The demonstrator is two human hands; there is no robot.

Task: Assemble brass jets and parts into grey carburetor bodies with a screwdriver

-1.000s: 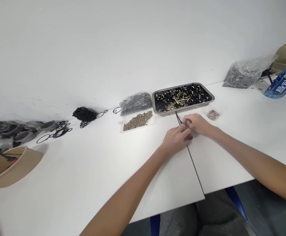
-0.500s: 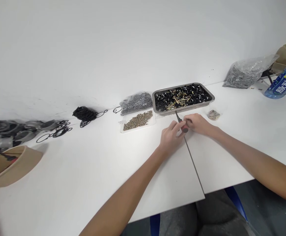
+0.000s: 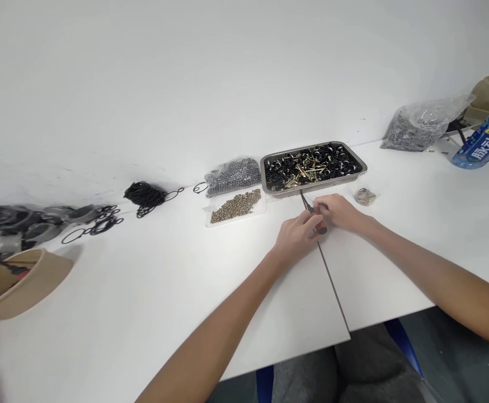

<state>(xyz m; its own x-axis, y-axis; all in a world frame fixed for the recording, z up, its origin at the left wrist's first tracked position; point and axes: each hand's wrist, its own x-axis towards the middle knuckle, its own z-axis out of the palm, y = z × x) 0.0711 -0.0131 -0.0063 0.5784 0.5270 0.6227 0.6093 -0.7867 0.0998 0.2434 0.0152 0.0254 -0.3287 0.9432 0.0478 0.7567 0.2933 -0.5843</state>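
A red-handled screwdriver (image 3: 320, 226) with a black butt lies at the table seam, its dark shaft pointing at the tray. My left hand (image 3: 295, 237) is closed round its handle from the left. On the other side, my right hand (image 3: 335, 211) has its fingers bent in a pinch close to the front of the handle; whatever is between them is hidden. Just beyond the hands stands a metal tray (image 3: 318, 188) full of black ring parts and brass-coloured pins. A small clear bag (image 3: 365, 196) with metal pieces rests right of my right hand.
Left of the tray are a bag of dark balls (image 3: 234, 175) and a shallow clear tray of brass-coloured balls (image 3: 236, 206). Black rubber rings (image 3: 144, 194) lie by the wall. A beige container (image 3: 55, 280) is at left, a blue bottle (image 3: 475, 151) at right.
My left hand has shifted slightly, its fingers now lying lower over the handle. The handle's butt has swung a little to the right and nearer me. My right hand has hardly moved.
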